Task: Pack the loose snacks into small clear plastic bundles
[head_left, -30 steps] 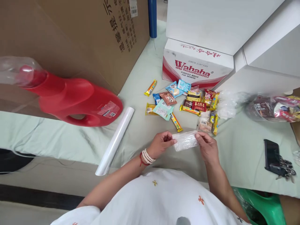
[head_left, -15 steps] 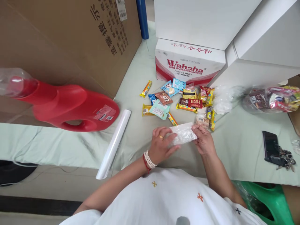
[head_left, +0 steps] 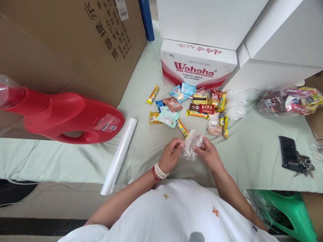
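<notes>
Between my two hands is a clear plastic bag (head_left: 193,143), crumpled and bunched up in front of my body. My left hand (head_left: 173,153), with a beaded bracelet on its wrist, pinches the bag's left edge. On the other side my right hand (head_left: 207,152) grips it between thumb and fingers. Just beyond lie several wrapped snacks: a pale green packet (head_left: 168,116), a brown packet (head_left: 172,104), a blue packet (head_left: 178,93), a red packet (head_left: 206,109) and a yellow stick packet (head_left: 182,128). More clear plastic bags (head_left: 236,107) lie to their right.
A red jug (head_left: 75,117) and a white roll (head_left: 119,154) are on the left beside a large cardboard box (head_left: 70,43). A Wahaha carton (head_left: 198,67) stands behind the snacks. On the right are a filled snack bag (head_left: 275,104), a phone (head_left: 287,151) and keys (head_left: 305,164).
The plastic bag was stretched out flat and long; now it is bunched smaller. My left hand has gone from spread fingers to a pinch on it, and my right hand has shifted slightly left.
</notes>
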Tool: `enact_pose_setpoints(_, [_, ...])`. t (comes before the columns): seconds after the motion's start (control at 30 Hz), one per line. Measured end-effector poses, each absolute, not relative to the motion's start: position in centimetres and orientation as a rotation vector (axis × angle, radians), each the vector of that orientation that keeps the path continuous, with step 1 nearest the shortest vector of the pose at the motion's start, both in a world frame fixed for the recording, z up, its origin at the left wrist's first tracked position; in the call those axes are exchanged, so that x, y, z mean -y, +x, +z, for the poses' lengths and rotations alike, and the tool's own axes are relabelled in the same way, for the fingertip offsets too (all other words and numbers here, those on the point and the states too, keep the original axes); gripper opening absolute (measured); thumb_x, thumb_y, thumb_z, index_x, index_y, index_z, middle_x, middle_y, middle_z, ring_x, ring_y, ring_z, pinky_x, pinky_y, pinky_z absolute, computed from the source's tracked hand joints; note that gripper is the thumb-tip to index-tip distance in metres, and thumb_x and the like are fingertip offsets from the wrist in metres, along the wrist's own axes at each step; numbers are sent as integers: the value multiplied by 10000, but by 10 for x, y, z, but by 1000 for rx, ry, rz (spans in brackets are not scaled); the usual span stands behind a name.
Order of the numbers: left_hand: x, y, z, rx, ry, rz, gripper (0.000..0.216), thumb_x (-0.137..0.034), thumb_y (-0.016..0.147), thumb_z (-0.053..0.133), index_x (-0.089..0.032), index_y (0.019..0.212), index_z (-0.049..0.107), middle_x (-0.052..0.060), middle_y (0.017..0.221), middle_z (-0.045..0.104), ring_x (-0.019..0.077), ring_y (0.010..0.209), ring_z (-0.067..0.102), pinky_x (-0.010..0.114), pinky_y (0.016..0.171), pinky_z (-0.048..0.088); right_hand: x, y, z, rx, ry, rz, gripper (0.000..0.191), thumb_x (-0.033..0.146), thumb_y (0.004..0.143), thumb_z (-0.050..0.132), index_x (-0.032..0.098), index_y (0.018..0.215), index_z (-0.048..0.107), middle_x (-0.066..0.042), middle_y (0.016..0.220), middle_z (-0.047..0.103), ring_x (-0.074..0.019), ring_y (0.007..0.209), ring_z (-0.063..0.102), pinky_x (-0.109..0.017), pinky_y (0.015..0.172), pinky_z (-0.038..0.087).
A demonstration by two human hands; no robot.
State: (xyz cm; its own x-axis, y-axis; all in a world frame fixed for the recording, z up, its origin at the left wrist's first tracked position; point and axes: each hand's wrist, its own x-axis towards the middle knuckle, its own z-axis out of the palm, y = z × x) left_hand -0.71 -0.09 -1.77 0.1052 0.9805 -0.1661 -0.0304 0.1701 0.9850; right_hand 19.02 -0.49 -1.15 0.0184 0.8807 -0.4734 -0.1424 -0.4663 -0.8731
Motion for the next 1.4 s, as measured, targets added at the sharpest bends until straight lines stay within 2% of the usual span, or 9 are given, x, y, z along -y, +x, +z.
enact_pose_setpoints(0.13, [-9,-23,-15,-1104,475,1150,405,-510,791,798,-218,875,530,-24,829,630,116,730,600,262,703,512,10,212,-13,745,-1509,1580,448,475,617,928,201,922,746,4,716,668,-103,568,479,-225,501,343])
enact_pose_setpoints(0.27, [-15,-31,-11,-1000,199,1121,451,-389,711,871,-206,857,485,-101,677,468,10,461,352,151,463,325,14,232,-12,706,-1524,1648,419,496,608,935,190,827,751,9,661,628,-102,563,477,-225,518,339])
enact_pose_setpoints(0.43, [-19,-53,13,-890,442,890,424,-436,745,862,-194,824,523,-126,579,345,-1,405,230,156,426,221,16,260,13,959,-1603,1512,418,576,702,859,206,873,765,-4,702,623,-118,595,476,-238,537,343])
enact_pose_setpoints(0.57, [-24,-84,33,-719,884,387,401,-507,784,822,-168,813,610,-75,567,435,40,424,343,193,421,245,-8,285,50,1337,-1552,1453,448,604,679,859,211,869,758,-26,721,630,-131,582,480,-263,541,359])
enact_pose_setpoints(0.73, [-13,-71,20,-975,956,573,460,-611,824,733,-196,870,540,-100,611,381,44,457,308,187,433,255,-44,272,82,1546,-1734,743,452,655,828,701,205,868,702,-45,767,627,-177,698,552,-289,647,426])
enact_pose_setpoints(0.87, [11,-49,11,-1055,975,681,442,-621,876,659,-207,931,514,-105,629,375,59,491,328,190,468,315,-17,233,83,1597,-1712,1029,576,692,993,402,197,801,624,-10,639,556,-143,587,499,-265,587,392])
enact_pose_setpoints(1.0, [27,-39,12,-995,1062,644,426,-616,898,621,-204,940,526,-85,639,425,78,525,396,205,500,353,15,186,41,1756,-1831,1217,445,615,904,619,203,1071,619,10,709,595,-160,635,533,-263,603,374])
enact_pose_setpoints(1.2, [38,-66,-17,-1415,997,739,319,-514,876,608,-208,929,535,-95,597,399,91,476,355,220,485,299,29,187,-20,1776,-1707,1203,287,450,928,531,198,850,644,-26,804,601,-164,718,550,-281,684,431])
enact_pose_setpoints(1.4, [48,-83,-8,-1829,1696,864,385,-232,847,559,-159,1225,565,77,1005,585,223,884,601,398,824,516,43,196,-6,1575,-1873,724,265,369,875,550,187,1054,623,-56,948,597,-165,699,539,-312,706,462])
